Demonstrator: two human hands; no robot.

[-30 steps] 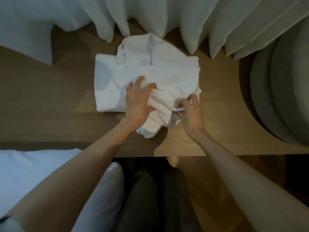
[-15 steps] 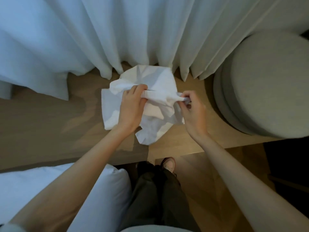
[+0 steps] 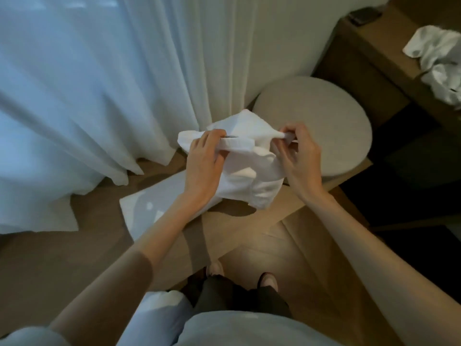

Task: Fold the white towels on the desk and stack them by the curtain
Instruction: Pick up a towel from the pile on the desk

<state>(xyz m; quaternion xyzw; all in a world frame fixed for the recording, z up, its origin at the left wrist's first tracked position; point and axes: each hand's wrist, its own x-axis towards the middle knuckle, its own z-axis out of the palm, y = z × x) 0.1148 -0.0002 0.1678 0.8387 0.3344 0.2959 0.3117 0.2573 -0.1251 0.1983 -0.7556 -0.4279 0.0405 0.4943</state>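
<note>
Nearest the viewer, two shoes (image 3: pixel 268 280) stand on the wooden floor (image 3: pixel 294 250) at the edge of the bench (image 3: pixel 74 258). A folded towel (image 3: pixel 147 208) lies flat on the bench, its long axis running diagonally from near-left to far-right, one end close to the curtain hem; the left forearm crosses above it.

Above the bench's right corner both hands hold an unfolded towel (image 3: pixel 249 176). Its upper hem is drawn taut between them, running left to right and almost level. The rest hangs bunched below, tapering to a corner that points down toward the bench; whether that corner touches the wood cannot be told.

The left hand (image 3: pixel 203 163) has its grip closed over the hem, fingers curled across the top and thumb beneath. The right hand (image 3: pixel 298 156) pinches the other end between thumb and forefinger, the remaining fingers loosely bent.

Just behind the hands stands a round grey stool (image 3: pixel 324 116). The pale curtain (image 3: pixel 99 96) hangs to the left, its hem resting on the bench. Far right, crumpled towels (image 3: pixel 434 56) lie in a heap on a far bench (image 3: pixel 361 58).
</note>
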